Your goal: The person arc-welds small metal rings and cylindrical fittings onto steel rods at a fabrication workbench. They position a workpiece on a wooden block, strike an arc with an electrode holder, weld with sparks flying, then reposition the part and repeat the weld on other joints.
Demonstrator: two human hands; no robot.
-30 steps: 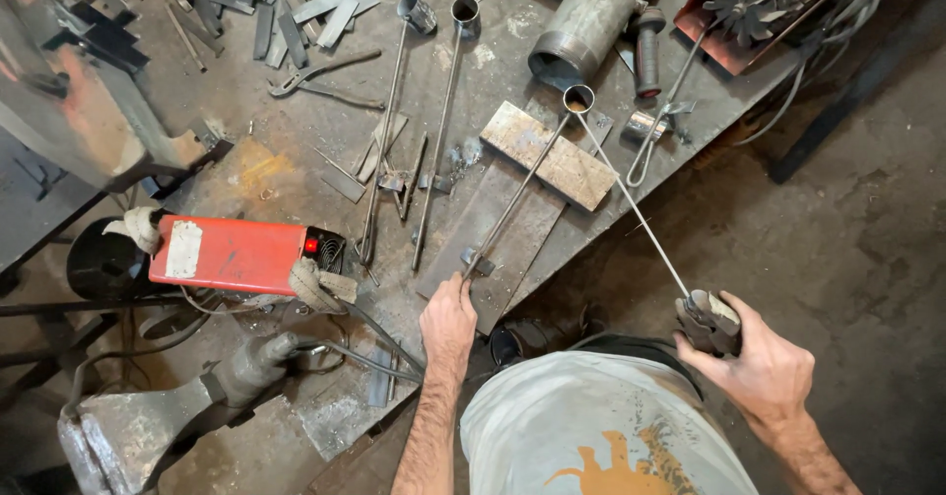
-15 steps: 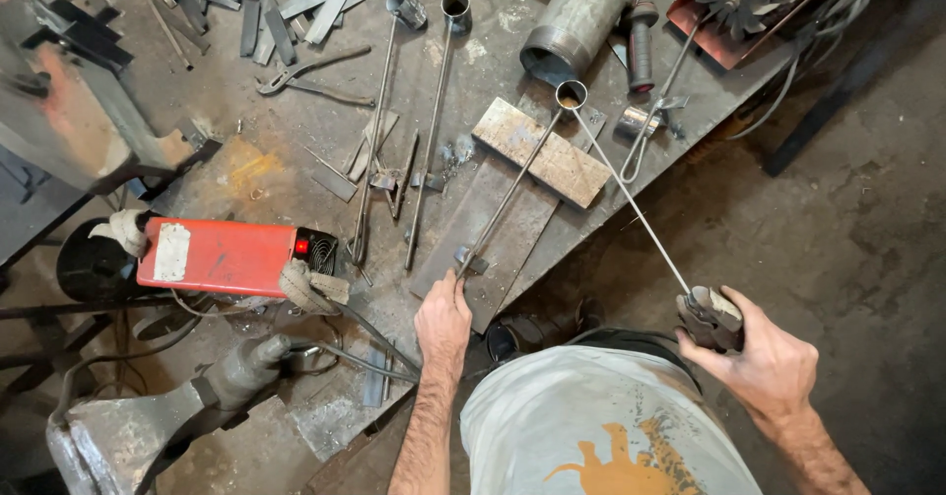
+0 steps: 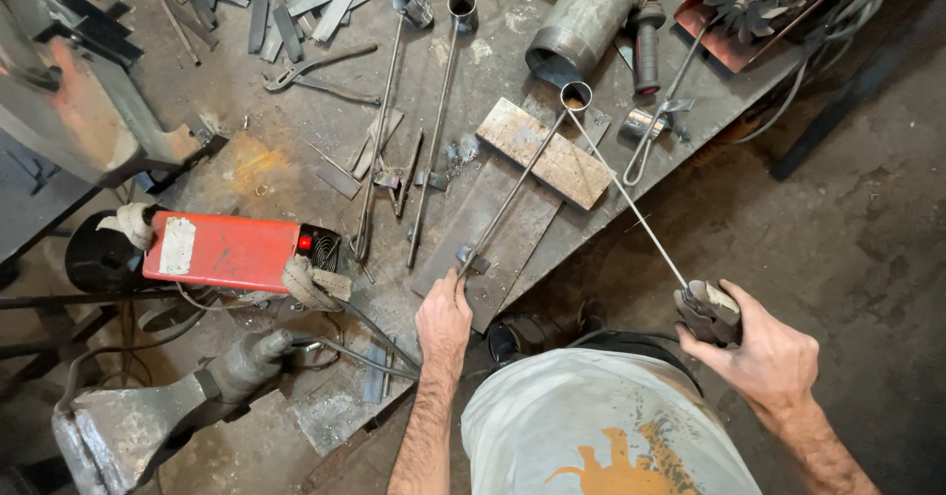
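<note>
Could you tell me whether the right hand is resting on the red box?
No, the right hand grips an electrode holder off the bench edge, far from the red box.

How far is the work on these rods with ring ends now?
Two rods with ring ends already lie finished-looking on the table. In hand: the left hand steadies a third rod across a flat plate, while the right hand holds an electrode holder, its thin stick reaching that ring. Joining there seems left.
</note>
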